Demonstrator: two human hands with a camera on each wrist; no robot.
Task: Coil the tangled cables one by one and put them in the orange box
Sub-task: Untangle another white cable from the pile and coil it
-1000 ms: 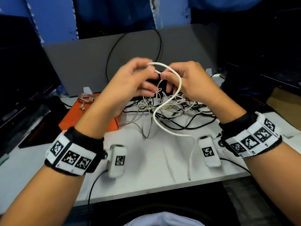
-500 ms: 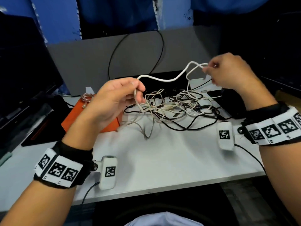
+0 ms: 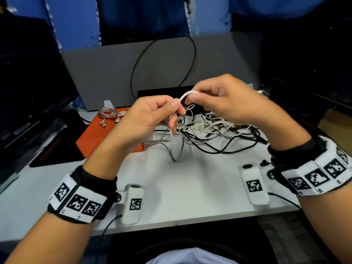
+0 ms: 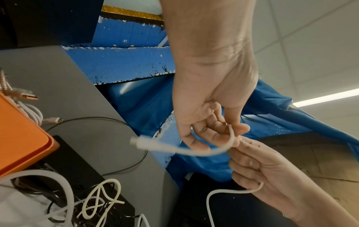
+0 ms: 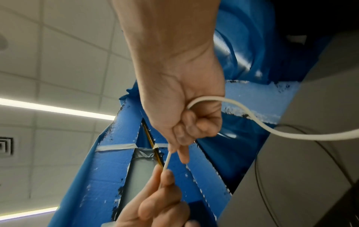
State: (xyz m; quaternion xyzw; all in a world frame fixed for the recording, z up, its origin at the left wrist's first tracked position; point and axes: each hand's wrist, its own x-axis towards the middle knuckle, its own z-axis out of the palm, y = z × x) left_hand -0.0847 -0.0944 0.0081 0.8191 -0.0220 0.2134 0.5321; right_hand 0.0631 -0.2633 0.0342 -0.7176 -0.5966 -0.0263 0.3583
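White cable (image 3: 185, 95): short arc pinched between thumb and curled fingers of left hand (image 3: 152, 119) and right hand (image 3: 224, 100), hands nearly touching, raised above the counter (image 3: 190, 178). Plug end (image 4: 142, 143) juts free beside the left fingers. Below the fingers: tangled cables (image 3: 215, 130) on the counter. Left of them: orange box (image 3: 99, 138), holding a coiled braided cable (image 3: 107, 113).
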